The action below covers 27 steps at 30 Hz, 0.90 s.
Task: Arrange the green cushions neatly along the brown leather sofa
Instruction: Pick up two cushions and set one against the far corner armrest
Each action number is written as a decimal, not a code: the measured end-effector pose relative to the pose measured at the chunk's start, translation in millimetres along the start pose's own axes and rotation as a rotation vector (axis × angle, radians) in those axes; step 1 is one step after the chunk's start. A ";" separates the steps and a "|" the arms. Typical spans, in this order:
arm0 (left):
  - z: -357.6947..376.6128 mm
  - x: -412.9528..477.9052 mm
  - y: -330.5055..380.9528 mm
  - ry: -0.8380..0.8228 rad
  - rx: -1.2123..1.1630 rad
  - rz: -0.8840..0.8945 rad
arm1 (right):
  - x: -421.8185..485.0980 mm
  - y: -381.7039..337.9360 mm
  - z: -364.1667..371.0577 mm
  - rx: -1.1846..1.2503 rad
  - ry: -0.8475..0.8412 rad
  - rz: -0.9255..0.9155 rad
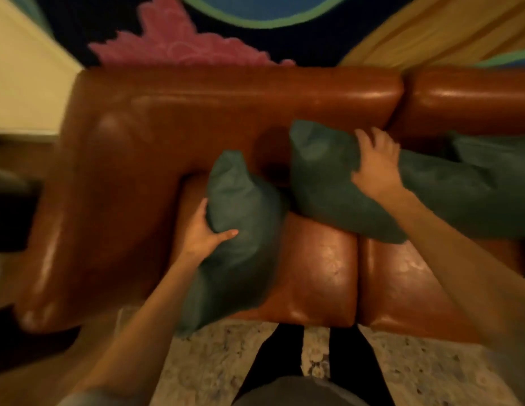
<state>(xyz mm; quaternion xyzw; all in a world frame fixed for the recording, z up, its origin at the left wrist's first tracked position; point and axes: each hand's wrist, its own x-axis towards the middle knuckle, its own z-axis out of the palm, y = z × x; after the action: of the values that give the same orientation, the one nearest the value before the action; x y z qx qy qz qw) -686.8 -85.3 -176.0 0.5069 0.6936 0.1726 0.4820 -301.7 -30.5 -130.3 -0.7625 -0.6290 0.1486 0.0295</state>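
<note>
Sofa (pixel 232 112): brown leather, seen from above and in front; wide arm at the left, two seat pads side by side, two back pads meeting at a seam right of centre. Surface glossy, with highlights on the seat fronts.

Left cushion (pixel 240 230): green, held on edge over the left seat pad, upper corner toward the back, lower corner hanging past the seat front. Blurred along the lower edge.

Left hand (pixel 205 232): clasped on the left cushion's side edge, thumb across the near face, fingers wrapped behind and hidden. Bare forearm entering from lower left.

Middle cushion (pixel 328 177): green, leaning against the back across the seam between the two seat pads, lower edge resting on the seats, left corner touching or just beside the left cushion; contact unclear in the blur.

Right hand (pixel 375 162): fingers spread and curled over the middle cushion's top edge, palm pressed on its near face. Bare forearm entering from lower right.

Right cushion (pixel 495 153): green, against the back at the far right, partly behind the middle cushion and cut off by the frame edge.

Rug (pixel 182 42): behind the sofa, dark ground with a pink floral figure and a blue shape ringed in green.

Floor (pixel 220 361): pale and speckled, in front of the sofa; dark trouser legs (pixel 287 353) standing on it, close to the seat front.
</note>
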 end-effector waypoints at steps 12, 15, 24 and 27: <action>-11.6 -63.9 -43.0 0.014 -0.323 -0.317 | -153.5 -147.7 78.4 0.417 -0.519 -0.226; -11.4 -102.8 -51.6 0.047 -0.335 -0.421 | -144.9 -146.4 82.9 0.217 -0.492 -0.269; -33.1 -161.6 -68.0 -0.090 -1.004 -0.799 | -87.6 -183.7 72.5 -0.094 -0.458 -0.392; -50.8 -135.2 -38.7 -0.020 -0.999 -0.670 | -55.4 -198.9 62.7 -0.064 -0.488 -0.324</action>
<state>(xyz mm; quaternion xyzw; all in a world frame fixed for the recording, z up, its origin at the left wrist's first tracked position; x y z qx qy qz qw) -747.5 -206.7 -113.2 -0.0254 0.6458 0.3115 0.6966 -516.4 -51.9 -133.6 -0.5945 -0.7353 0.3009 -0.1236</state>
